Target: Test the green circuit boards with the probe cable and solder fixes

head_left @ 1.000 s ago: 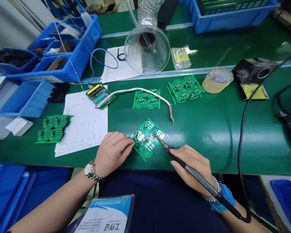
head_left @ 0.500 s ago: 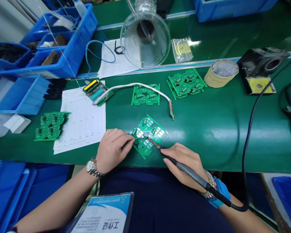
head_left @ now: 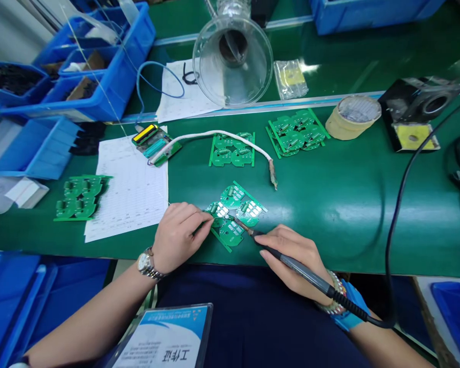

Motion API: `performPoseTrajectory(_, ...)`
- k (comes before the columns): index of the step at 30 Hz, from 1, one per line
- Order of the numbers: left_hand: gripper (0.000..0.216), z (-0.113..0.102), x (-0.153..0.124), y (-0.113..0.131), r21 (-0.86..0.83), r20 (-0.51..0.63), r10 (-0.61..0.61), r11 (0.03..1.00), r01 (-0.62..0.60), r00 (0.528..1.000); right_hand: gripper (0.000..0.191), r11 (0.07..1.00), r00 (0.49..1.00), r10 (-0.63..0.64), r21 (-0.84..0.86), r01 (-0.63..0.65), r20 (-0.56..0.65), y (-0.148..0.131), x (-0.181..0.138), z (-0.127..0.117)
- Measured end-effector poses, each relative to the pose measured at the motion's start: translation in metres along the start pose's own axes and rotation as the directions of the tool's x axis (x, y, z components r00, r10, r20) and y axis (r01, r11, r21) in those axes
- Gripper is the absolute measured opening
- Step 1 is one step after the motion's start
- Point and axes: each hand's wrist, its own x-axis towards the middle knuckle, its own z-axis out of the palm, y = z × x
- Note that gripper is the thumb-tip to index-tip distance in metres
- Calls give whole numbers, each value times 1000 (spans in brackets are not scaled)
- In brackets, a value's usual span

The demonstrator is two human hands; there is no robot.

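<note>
In the head view, the left hand [head_left: 178, 237] is seen closed on the edge of a green circuit board panel [head_left: 233, 220], which lies on the green bench mat [head_left: 329, 214]. A soldering iron [head_left: 310, 276] is gripped penlike by the right hand [head_left: 289, 253], its tip over the panel. Firm pinning of the panel is judged advisable, so that it is not shifted under the tip.

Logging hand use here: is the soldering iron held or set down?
Held: the right hand grips the soldering iron pen-style, tip at the circuit board panel.
</note>
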Motion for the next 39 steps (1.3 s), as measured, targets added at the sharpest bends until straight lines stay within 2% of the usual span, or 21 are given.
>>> performPoseTrajectory(39,8,3,-1,5,2,-16,-12,1000,12,1000,25,999,999,40,2,-40,27,-1,4,-7)
